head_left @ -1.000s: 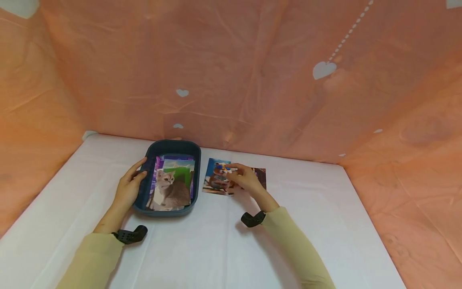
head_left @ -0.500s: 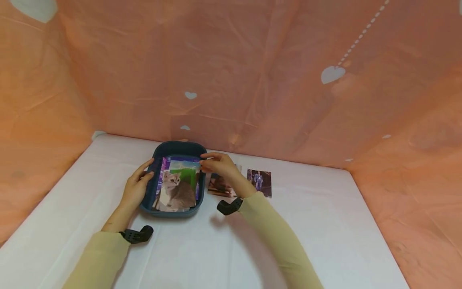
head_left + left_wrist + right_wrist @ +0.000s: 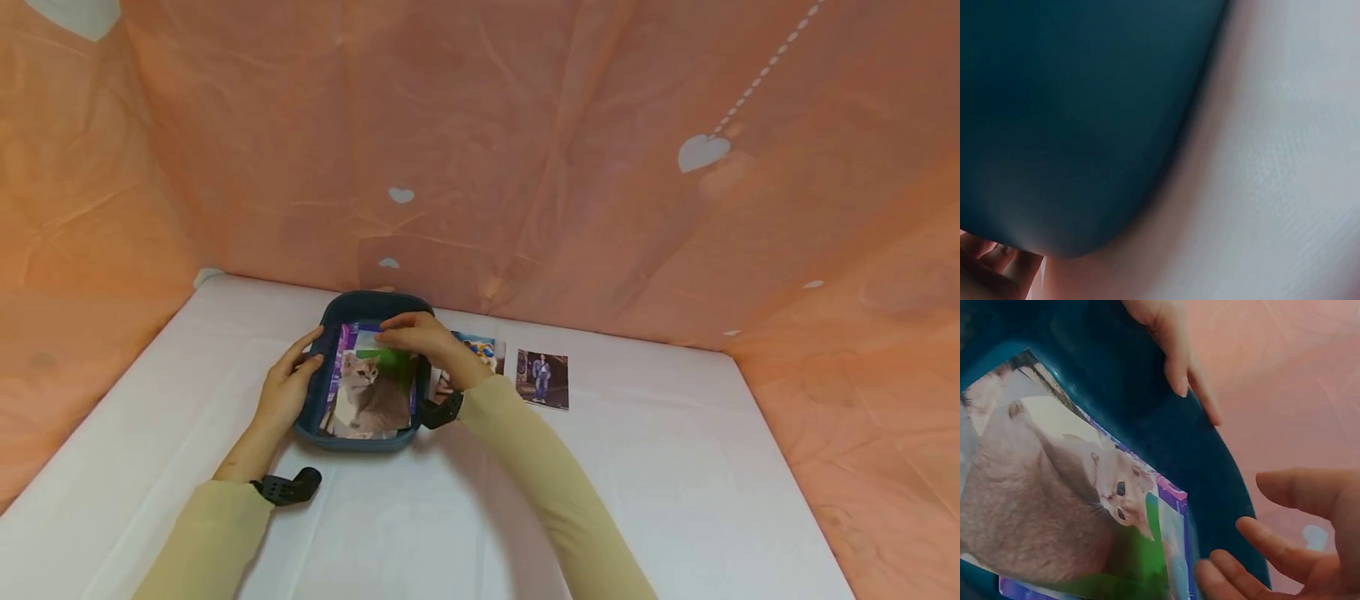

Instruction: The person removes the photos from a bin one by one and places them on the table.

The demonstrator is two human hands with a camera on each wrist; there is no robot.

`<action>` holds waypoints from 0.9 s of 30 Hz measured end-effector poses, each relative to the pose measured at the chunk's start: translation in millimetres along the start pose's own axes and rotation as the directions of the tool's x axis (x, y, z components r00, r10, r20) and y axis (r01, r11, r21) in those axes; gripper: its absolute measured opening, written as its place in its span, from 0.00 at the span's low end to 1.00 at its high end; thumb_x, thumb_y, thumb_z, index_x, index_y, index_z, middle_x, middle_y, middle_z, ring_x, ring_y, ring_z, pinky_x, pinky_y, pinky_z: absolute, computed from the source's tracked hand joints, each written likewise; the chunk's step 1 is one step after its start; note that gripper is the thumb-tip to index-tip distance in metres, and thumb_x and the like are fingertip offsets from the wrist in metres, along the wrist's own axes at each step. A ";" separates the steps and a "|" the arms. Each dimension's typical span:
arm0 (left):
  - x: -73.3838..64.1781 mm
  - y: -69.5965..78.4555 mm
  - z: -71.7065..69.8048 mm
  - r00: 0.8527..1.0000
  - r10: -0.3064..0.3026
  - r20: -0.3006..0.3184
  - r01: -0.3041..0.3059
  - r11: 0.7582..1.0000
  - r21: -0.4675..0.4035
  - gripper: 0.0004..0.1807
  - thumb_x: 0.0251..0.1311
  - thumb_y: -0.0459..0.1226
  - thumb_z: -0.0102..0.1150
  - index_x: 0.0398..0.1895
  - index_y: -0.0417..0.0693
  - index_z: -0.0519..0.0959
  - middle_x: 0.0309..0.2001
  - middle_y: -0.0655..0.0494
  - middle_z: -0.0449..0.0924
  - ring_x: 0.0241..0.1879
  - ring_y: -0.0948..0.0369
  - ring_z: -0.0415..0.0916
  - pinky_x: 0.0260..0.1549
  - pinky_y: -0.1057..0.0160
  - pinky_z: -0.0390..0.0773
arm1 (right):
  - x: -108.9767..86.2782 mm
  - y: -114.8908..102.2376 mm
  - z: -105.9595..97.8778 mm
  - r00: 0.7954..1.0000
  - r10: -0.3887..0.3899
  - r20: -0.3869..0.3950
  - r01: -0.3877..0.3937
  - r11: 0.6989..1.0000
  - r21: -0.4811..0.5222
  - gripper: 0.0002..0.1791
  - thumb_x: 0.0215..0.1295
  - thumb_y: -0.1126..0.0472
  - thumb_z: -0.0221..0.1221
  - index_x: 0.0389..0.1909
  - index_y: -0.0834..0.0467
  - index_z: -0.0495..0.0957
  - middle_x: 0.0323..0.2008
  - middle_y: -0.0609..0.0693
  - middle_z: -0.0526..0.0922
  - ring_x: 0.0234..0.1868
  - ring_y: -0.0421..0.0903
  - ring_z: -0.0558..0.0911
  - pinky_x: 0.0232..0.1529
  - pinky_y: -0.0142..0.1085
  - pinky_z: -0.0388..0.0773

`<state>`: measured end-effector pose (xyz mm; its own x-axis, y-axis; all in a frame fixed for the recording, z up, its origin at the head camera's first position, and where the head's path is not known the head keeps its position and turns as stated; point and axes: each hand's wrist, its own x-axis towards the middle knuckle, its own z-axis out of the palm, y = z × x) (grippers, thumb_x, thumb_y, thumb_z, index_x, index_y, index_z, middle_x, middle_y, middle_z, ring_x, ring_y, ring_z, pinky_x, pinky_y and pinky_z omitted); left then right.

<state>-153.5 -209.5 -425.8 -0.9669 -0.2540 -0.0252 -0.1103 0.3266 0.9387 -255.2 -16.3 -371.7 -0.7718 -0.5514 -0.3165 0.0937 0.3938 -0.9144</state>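
Tray [image 3: 356, 444] sits at the back of the white surface [image 3: 675, 475], close to the orange backdrop [image 3: 525, 183]. Main risk: it's held on one side only, so a bump on the right rim could swing it round. My right sleeve [image 3: 540, 467] reaches across toward it; the wrist camera [image 3: 441, 411] hangs by the right rim, contact unclear, and could snag if I pull back low.

Left grip [image 3: 281, 392] holds the left rim, thumb and fingers; a tug there might slide the lot. Right grip [image 3: 427, 337] is over the far end of the stack [image 3: 1175, 495] inside, fingers apart, nothing held. Touching or just above, I can't tell. Pressing hard there could skew the prints or lift their near edge.

Cat photo [image 3: 375, 404] lies on top, purple edges poking out underneath, so dragging it could fan the rest. Blue photo [image 3: 478, 343], on the surface right of the tray, is partly hidden by my right wrist; a dropped forearm could shift it. Person photo [image 3: 543, 379] lies flat farther right, apart from both hands; thin edge, so fingertips may fail to get under it.
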 end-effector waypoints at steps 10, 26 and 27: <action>-0.2 0.2 -0.1 1.000 -0.005 -0.001 0.005 1.000 -0.009 0.25 0.69 0.41 0.40 0.69 0.56 0.58 0.61 0.35 0.65 0.55 0.48 0.64 0.51 0.54 0.64 | 9.1 -2.0 13.7 0.994 0.110 0.008 -0.107 0.980 -0.166 0.25 0.61 0.54 0.57 0.60 0.55 0.72 0.66 0.52 0.64 0.67 0.52 0.62 0.66 0.48 0.59; 0.4 -2.1 2.1 1.000 0.007 0.007 -0.007 0.999 -0.035 0.25 0.69 0.42 0.41 0.69 0.57 0.59 0.66 0.36 0.59 0.60 0.45 0.60 0.57 0.45 0.60 | 9.6 0.8 14.5 0.995 0.087 0.054 -0.067 0.951 -0.302 0.21 0.62 0.56 0.57 0.56 0.56 0.75 0.63 0.52 0.69 0.64 0.51 0.68 0.61 0.43 0.66; 0.1 -2.1 1.8 1.000 0.003 0.008 -0.002 0.999 -0.033 0.25 0.69 0.42 0.41 0.69 0.57 0.58 0.65 0.36 0.60 0.60 0.45 0.60 0.57 0.45 0.60 | 9.5 1.0 14.9 0.995 0.084 0.049 -0.066 0.952 -0.299 0.20 0.62 0.57 0.57 0.55 0.55 0.76 0.63 0.51 0.70 0.63 0.51 0.68 0.61 0.43 0.66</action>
<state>-153.8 -208.6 -428.4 -0.9689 -0.2460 -0.0254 -0.1003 0.2969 0.9496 -253.1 -32.1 -379.4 -0.7291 -0.5520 -0.4046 -0.0481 0.6311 -0.7742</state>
